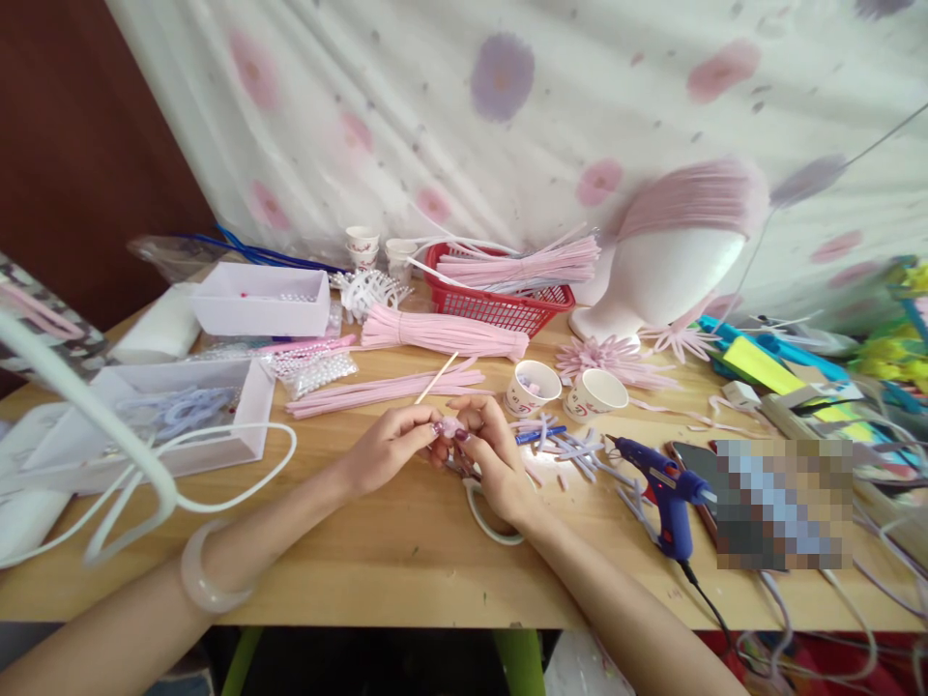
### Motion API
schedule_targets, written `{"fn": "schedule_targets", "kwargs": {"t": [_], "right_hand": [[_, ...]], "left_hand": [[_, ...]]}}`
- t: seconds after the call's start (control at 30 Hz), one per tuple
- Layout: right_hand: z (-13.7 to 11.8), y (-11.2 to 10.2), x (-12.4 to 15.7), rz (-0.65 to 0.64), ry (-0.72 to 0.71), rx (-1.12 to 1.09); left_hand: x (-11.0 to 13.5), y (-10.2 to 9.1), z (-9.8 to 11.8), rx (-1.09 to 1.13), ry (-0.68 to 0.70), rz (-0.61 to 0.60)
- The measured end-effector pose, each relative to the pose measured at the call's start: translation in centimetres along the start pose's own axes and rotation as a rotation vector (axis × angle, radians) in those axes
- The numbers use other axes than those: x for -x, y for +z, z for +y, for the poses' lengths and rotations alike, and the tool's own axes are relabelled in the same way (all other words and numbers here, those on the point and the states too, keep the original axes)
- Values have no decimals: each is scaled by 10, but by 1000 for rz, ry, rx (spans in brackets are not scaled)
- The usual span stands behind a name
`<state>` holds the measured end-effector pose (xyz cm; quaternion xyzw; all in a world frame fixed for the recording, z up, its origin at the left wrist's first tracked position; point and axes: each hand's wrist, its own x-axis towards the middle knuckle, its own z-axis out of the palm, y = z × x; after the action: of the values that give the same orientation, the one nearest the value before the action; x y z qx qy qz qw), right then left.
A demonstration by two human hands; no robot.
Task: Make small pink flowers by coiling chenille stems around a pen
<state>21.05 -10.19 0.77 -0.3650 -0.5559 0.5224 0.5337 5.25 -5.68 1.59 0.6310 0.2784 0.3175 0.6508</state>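
Observation:
Both hands meet over the middle of the wooden table (377, 551). My left hand (391, 447) pinches a thin wooden stick (437, 377) that slants up and away to the right. My right hand (487, 452) is curled, its fingertips pressed on a small pink fuzzy piece (450, 426) at the lower end of the stick. Both hands hold this piece together. A pale bangle (205, 578) is on my left wrist. Scissors with a white handle (487, 520) lie under my right wrist.
Pink pipe cleaners (442, 333) lie behind the hands, more in a red basket (500, 304). Two paper cups (533, 388) stand right of them. A blue glue gun (663, 488) lies at the right. White trays (261, 300) sit left; a foam head (667, 271) at back.

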Motion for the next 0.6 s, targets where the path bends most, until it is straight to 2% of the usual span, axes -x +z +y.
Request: {"fn": "schedule_targets", "kwargs": {"t": [0.2, 0.3, 0.5, 0.6], "right_hand": [[0, -1, 0, -49, -9, -32], [0, -2, -1, -101, -20, -41], [3, -8, -1, -131, -77, 198], [5, -9, -1, -145, -108, 257]], "left_hand": [[0, -4, 0, -71, 1, 35], [0, -3, 2, -67, 1, 5], [0, -4, 4, -166, 12, 70], [0, -1, 3, -47, -10, 90]]}}
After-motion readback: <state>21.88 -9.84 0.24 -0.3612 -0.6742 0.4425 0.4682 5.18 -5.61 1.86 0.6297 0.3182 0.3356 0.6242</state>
